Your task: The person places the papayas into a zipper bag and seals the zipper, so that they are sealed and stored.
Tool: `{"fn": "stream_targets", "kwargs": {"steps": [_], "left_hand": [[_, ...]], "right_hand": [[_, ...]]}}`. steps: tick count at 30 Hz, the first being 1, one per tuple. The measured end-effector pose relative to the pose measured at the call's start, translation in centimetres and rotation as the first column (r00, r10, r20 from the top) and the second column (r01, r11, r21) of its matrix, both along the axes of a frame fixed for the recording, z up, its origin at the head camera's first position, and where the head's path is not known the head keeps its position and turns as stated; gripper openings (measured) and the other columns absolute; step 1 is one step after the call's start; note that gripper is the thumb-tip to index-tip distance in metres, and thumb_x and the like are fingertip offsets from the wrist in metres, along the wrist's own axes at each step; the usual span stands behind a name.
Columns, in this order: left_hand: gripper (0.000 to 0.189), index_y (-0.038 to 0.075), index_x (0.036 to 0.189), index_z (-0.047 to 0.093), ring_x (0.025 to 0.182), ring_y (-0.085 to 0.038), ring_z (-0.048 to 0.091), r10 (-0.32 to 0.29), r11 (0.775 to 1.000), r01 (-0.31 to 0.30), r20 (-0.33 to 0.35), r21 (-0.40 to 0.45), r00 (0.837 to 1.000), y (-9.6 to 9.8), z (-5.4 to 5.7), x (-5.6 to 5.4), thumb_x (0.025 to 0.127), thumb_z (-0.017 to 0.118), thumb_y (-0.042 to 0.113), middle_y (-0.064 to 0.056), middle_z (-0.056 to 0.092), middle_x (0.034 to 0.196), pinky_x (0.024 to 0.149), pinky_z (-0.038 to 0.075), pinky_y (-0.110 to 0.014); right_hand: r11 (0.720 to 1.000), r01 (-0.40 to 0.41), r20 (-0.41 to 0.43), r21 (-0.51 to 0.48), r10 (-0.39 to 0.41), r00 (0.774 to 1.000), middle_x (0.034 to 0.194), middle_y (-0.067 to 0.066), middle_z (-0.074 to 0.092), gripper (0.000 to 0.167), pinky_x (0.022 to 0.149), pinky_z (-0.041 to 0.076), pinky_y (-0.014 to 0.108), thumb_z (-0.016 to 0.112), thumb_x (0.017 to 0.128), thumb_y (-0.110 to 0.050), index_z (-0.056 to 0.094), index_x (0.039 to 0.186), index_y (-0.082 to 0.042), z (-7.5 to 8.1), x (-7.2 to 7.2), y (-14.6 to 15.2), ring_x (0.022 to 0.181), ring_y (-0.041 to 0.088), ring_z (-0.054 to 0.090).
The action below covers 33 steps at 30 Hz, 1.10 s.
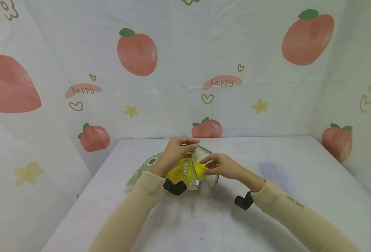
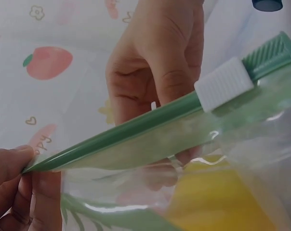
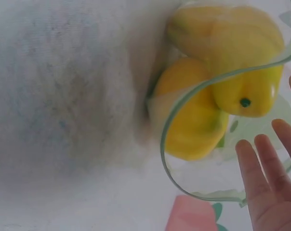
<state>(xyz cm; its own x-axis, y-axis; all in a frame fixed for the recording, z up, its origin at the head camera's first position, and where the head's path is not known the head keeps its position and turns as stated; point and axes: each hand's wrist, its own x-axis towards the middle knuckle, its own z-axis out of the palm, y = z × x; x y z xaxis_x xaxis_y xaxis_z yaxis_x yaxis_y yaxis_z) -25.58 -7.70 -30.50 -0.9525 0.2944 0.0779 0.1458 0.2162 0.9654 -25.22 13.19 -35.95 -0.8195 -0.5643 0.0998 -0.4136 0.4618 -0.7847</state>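
Observation:
A clear zip bag (image 1: 144, 167) with green print lies tilted on the table, its mouth spread toward the right. Several smooth yellow fruits (image 3: 193, 132) are inside; one with a small dark green stem spot (image 3: 245, 102) sits near the opening. My left hand (image 1: 176, 153) pinches the bag's green rim (image 2: 121, 127) between thumb and fingers. A white slider (image 2: 225, 84) sits on that rim. My right hand (image 1: 221, 165) is at the bag's mouth, fingers extended and spread beside the nearest fruit, gripping nothing that I can see. Whether its fingertips touch the fruit is unclear.
The white table (image 1: 204, 224) stretches around the bag, with a bluish patch (image 1: 275, 175) on its right side. Behind it hangs a white cloth (image 1: 172, 87) printed with red fruit. Each wrist wears a black camera (image 1: 174, 187).

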Motion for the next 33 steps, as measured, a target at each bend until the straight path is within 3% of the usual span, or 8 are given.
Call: {"fn": "stream_targets", "kwargs": {"steps": [9,17,27,33], "left_hand": [[0.025,0.0,0.116,0.068,0.089,-0.015,0.059,-0.01,1.0,0.009,0.01,0.012,1.0,0.0,-0.1,0.1,0.094,0.063,0.013,-0.017,0.064,0.118,0.086,0.057,-0.038],[0.025,0.0,0.115,0.068,0.088,-0.016,0.059,-0.01,1.0,0.01,0.008,0.02,1.0,0.0,0.1,0.1,0.094,0.063,0.012,-0.017,0.063,0.115,0.086,0.057,-0.038],[0.022,0.001,0.113,0.069,0.089,-0.017,0.058,-0.013,0.999,0.013,0.008,0.034,1.0,0.0,-0.2,-0.1,0.095,0.062,0.011,-0.019,0.063,0.117,0.085,0.057,-0.037],[0.023,0.0,0.114,0.069,0.088,-0.017,0.057,-0.017,0.999,0.017,-0.003,0.041,1.0,0.0,-0.4,-0.2,0.095,0.061,0.009,-0.023,0.06,0.119,0.086,0.057,-0.038]], "right_hand": [[0.999,-0.008,-0.019,-0.048,0.007,1.0,0.125,0.019,0.063,0.039,0.088,0.056,0.039,0.072,0.087,-0.018,0.065,0.121,0.0,0.6,0.1,0.3,0.108,0.03,0.065],[0.994,-0.012,-0.027,-0.111,0.009,1.0,0.123,0.015,0.064,0.036,0.089,0.056,0.037,0.072,0.087,-0.018,0.066,0.119,-0.003,1.4,0.6,0.6,0.108,0.029,0.065],[0.977,-0.01,-0.027,-0.211,0.005,1.0,0.122,0.015,0.063,0.037,0.089,0.056,0.034,0.072,0.088,-0.018,0.063,0.122,-0.006,2.5,2.2,1.4,0.111,0.036,0.062],[0.964,-0.022,0.019,-0.264,0.028,0.999,0.122,0.02,0.061,0.037,0.086,0.056,0.028,0.07,0.089,-0.017,0.06,0.121,-0.001,1.7,3.4,1.5,0.109,0.032,0.063]]}}
